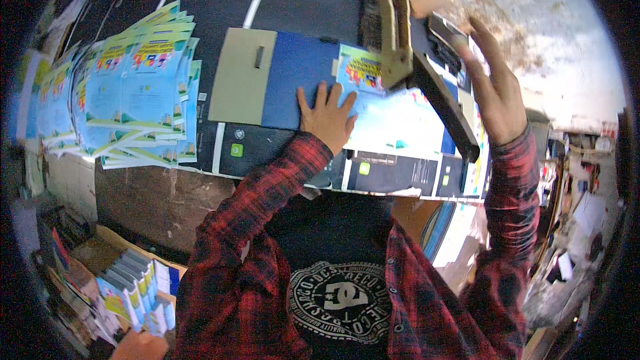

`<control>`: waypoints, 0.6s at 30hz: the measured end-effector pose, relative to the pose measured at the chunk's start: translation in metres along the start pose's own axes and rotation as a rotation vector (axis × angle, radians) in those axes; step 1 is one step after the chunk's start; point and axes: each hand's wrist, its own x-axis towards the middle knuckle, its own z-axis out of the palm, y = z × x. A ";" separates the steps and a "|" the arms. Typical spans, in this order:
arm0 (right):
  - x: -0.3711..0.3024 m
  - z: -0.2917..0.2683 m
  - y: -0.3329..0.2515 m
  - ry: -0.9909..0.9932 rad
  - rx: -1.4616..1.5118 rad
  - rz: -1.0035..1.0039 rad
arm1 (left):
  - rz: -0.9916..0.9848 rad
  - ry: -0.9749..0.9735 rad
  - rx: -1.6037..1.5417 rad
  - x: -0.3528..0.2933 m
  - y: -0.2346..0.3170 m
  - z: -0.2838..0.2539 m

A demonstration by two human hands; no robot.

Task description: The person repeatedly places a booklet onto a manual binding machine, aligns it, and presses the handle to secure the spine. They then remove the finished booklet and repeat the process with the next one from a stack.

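My left hand (pixel 326 116) lies flat with its fingers spread, across the edge between a blue board (pixel 287 83) and a printed light-blue sheet (pixel 377 120). A beige metal upright (pixel 398 33) with a long dark bar (pixel 448 110) stands over the sheet's far right part; it looks like a stapling device. My right hand (pixel 500 97) is raised at the right of it, slightly blurred, with fingers apart. Its fingertips are close to a dark elongated part (pixel 448 35) of the device; whether they touch cannot be told.
A fanned pile of printed light-blue sheets (pixel 137 87) covers the table's left side. The tabletop (pixel 300 0) is covered with dark printed board. Below left, a box holds several upright booklets (pixel 133 287). A blurred skin-toned shape (pixel 141 347), possibly another person's hand, shows at the lower left edge.
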 end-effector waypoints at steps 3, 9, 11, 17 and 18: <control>-0.028 0.035 -0.007 -0.187 -0.152 -0.028 | 0.000 -0.018 0.004 -0.003 0.004 -0.001; -0.102 0.148 0.049 0.166 -0.351 -0.034 | 0.029 -0.010 -0.080 0.000 0.016 0.002; -0.091 0.144 0.044 0.137 -0.328 -0.070 | 0.023 -0.008 -0.065 -0.001 0.011 0.002; -0.044 0.042 0.078 -0.216 0.595 0.120 | 0.030 0.036 -0.054 0.003 0.016 0.001; -0.028 0.033 0.091 -0.251 0.914 0.196 | 0.013 0.042 -0.026 0.000 0.012 0.000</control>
